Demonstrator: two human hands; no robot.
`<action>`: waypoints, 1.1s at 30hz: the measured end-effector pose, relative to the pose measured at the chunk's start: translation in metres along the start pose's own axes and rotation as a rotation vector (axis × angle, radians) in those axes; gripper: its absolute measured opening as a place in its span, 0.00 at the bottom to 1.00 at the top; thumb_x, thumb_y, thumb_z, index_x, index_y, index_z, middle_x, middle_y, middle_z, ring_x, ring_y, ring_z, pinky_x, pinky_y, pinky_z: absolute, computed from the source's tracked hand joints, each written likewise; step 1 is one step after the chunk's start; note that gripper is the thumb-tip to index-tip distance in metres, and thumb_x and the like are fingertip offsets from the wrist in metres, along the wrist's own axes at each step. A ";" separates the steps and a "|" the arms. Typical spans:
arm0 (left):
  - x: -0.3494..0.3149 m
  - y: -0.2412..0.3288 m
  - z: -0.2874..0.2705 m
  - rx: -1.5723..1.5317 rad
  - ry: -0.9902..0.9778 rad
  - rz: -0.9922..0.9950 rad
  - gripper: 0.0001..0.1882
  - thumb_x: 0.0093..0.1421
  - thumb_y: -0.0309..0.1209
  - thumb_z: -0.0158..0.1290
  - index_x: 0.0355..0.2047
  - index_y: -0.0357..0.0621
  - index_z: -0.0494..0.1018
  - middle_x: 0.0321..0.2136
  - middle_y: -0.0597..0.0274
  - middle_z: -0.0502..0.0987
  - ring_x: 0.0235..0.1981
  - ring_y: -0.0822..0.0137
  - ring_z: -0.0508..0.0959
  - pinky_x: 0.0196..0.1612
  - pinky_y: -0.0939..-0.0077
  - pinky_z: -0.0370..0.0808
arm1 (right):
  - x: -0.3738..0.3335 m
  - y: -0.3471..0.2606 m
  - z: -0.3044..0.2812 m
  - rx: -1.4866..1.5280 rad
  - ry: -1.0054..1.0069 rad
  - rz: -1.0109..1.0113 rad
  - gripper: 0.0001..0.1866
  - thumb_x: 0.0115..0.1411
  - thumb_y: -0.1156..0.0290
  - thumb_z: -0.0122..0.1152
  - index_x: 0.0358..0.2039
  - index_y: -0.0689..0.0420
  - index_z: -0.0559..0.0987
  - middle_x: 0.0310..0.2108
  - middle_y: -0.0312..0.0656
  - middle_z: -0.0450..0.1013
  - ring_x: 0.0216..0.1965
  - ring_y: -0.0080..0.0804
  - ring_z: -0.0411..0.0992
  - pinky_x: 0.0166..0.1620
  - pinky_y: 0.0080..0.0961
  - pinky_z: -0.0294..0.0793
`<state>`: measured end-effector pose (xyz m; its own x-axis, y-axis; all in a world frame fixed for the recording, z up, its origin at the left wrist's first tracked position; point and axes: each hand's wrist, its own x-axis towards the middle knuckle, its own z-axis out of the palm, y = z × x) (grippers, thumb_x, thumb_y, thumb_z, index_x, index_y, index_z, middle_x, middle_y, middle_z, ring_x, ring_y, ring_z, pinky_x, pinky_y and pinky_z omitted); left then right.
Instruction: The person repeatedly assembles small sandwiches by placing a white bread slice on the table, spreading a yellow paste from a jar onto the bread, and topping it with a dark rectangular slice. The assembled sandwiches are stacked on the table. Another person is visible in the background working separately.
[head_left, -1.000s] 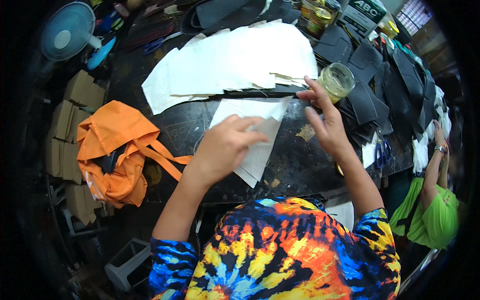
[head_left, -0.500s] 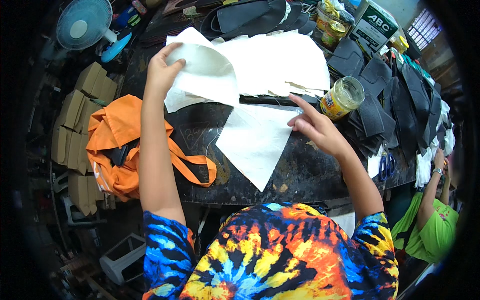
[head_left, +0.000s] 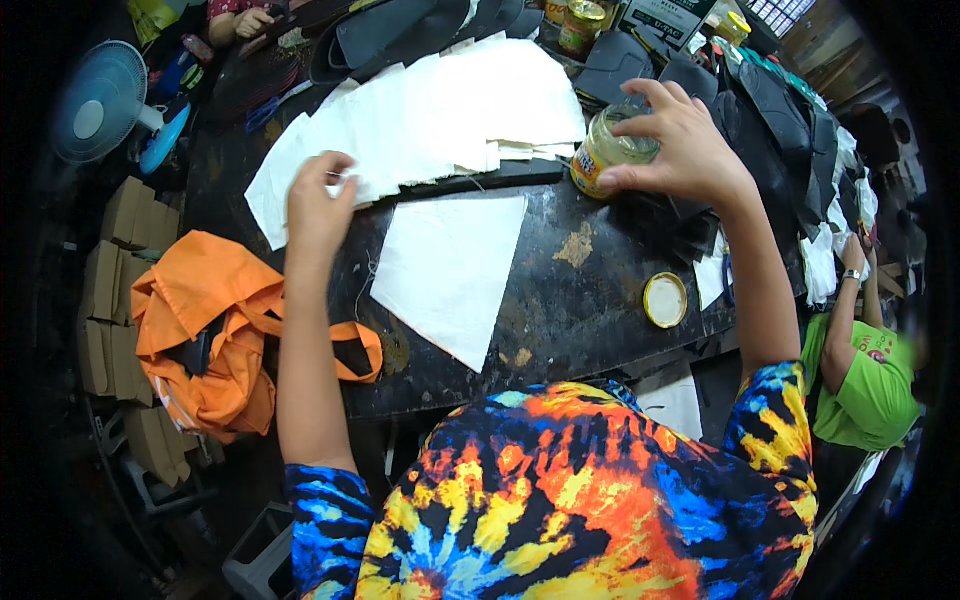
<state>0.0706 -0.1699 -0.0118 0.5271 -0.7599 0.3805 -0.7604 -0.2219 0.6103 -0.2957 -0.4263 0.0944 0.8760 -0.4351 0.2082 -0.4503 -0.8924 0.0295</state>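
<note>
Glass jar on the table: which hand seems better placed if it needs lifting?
Probably the right hand: its spread grip is at the glass jar, though contact is unclear. The left hand is across the table, by the stacked white sheets.

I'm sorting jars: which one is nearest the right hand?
The open, clear glass jar with the yellow label, at the bare right hand; the round, yellow-lidded jars are farther off.

We note a bright barred window point(head_left: 780, 14), upper right, with drab brownish wall point(head_left: 838, 55) beside it. Dark worktable point(head_left: 612, 300), top scuffed with pale patches. Left side: blue fan point(head_left: 92, 118), cardboard boxes point(head_left: 103, 275) stacked below. Lower left, we see a grey stool point(head_left: 246, 575); surrounding floor point(head_left: 205, 545) too shadowed to read.
</note>
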 end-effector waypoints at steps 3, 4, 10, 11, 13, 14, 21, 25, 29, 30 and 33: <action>-0.039 0.035 0.023 -0.094 -0.132 0.057 0.08 0.61 0.22 0.61 0.41 0.38 0.82 0.40 0.53 0.83 0.43 0.55 0.83 0.50 0.63 0.79 | 0.024 -0.003 0.016 -0.053 -0.171 -0.003 0.56 0.43 0.09 0.58 0.33 0.59 0.92 0.59 0.53 0.76 0.64 0.49 0.70 0.63 0.53 0.66; -0.050 0.044 0.032 0.011 -0.140 0.149 0.08 0.61 0.22 0.62 0.41 0.40 0.83 0.43 0.55 0.84 0.47 0.54 0.82 0.54 0.60 0.77 | 0.028 -0.002 0.018 -0.008 -0.152 -0.024 0.55 0.43 0.10 0.58 0.30 0.58 0.92 0.57 0.52 0.77 0.63 0.48 0.70 0.62 0.53 0.67; -0.085 0.072 0.081 -0.001 -0.240 0.337 0.19 0.63 0.26 0.61 0.55 0.49 0.81 0.57 0.57 0.81 0.59 0.52 0.77 0.65 0.54 0.71 | 0.009 0.003 0.001 0.126 0.601 -0.069 0.24 0.61 0.45 0.74 0.29 0.56 0.89 0.48 0.45 0.79 0.55 0.44 0.75 0.56 0.44 0.71; -0.086 0.073 0.086 0.038 -0.233 0.348 0.20 0.64 0.27 0.60 0.57 0.49 0.80 0.58 0.56 0.80 0.61 0.52 0.76 0.66 0.53 0.69 | -0.001 -0.002 -0.004 0.134 0.747 -0.066 0.13 0.59 0.59 0.77 0.34 0.55 0.89 0.46 0.44 0.80 0.51 0.44 0.76 0.54 0.41 0.72; -0.088 0.073 0.091 0.124 -0.242 0.357 0.22 0.66 0.28 0.58 0.61 0.51 0.79 0.62 0.56 0.78 0.65 0.52 0.73 0.70 0.50 0.66 | -0.022 -0.020 -0.010 0.089 0.589 -0.032 0.13 0.59 0.59 0.77 0.35 0.56 0.89 0.44 0.44 0.79 0.49 0.42 0.77 0.53 0.41 0.73; -0.088 0.072 0.092 0.137 -0.252 0.356 0.23 0.66 0.29 0.57 0.62 0.52 0.78 0.63 0.56 0.76 0.67 0.52 0.72 0.71 0.50 0.64 | -0.034 -0.029 -0.013 0.048 0.498 0.002 0.13 0.60 0.60 0.76 0.37 0.56 0.89 0.42 0.44 0.79 0.48 0.42 0.77 0.52 0.40 0.73; -0.090 0.069 0.094 0.233 -0.311 0.353 0.29 0.67 0.29 0.53 0.69 0.59 0.72 0.70 0.56 0.70 0.73 0.52 0.65 0.75 0.47 0.56 | -0.045 -0.105 0.070 1.022 -0.125 0.177 0.16 0.67 0.78 0.58 0.52 0.59 0.86 0.42 0.48 0.75 0.46 0.42 0.76 0.53 0.33 0.74; -0.089 0.071 0.095 0.240 -0.323 0.342 0.30 0.67 0.30 0.53 0.70 0.60 0.71 0.70 0.56 0.70 0.73 0.52 0.64 0.75 0.46 0.56 | -0.029 -0.111 0.136 0.793 0.048 0.202 0.19 0.67 0.82 0.53 0.55 0.61 0.84 0.45 0.50 0.74 0.50 0.45 0.75 0.57 0.37 0.74; -0.087 0.070 0.097 0.231 -0.317 0.359 0.31 0.66 0.28 0.51 0.70 0.62 0.71 0.71 0.56 0.68 0.72 0.52 0.65 0.74 0.48 0.56 | -0.038 -0.112 0.148 0.706 0.128 0.131 0.19 0.62 0.83 0.57 0.51 0.57 0.87 0.43 0.48 0.75 0.48 0.48 0.75 0.55 0.39 0.74; -0.087 0.069 0.097 0.226 -0.320 0.361 0.31 0.66 0.28 0.51 0.70 0.63 0.71 0.71 0.56 0.68 0.72 0.52 0.65 0.74 0.49 0.57 | -0.043 -0.115 0.145 0.709 0.147 0.080 0.19 0.59 0.83 0.59 0.49 0.55 0.87 0.42 0.47 0.75 0.47 0.48 0.74 0.53 0.41 0.74; -0.087 0.067 0.098 0.227 -0.310 0.363 0.32 0.65 0.28 0.52 0.70 0.63 0.71 0.70 0.57 0.68 0.71 0.53 0.66 0.73 0.49 0.57 | -0.062 -0.133 0.131 0.708 0.129 -0.062 0.20 0.53 0.82 0.63 0.46 0.51 0.89 0.41 0.44 0.75 0.46 0.47 0.74 0.52 0.41 0.74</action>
<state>-0.0629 -0.1789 -0.0723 0.1032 -0.9500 0.2948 -0.9544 -0.0111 0.2983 -0.2679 -0.2961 -0.0505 0.8492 -0.4023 0.3420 -0.1418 -0.7976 -0.5862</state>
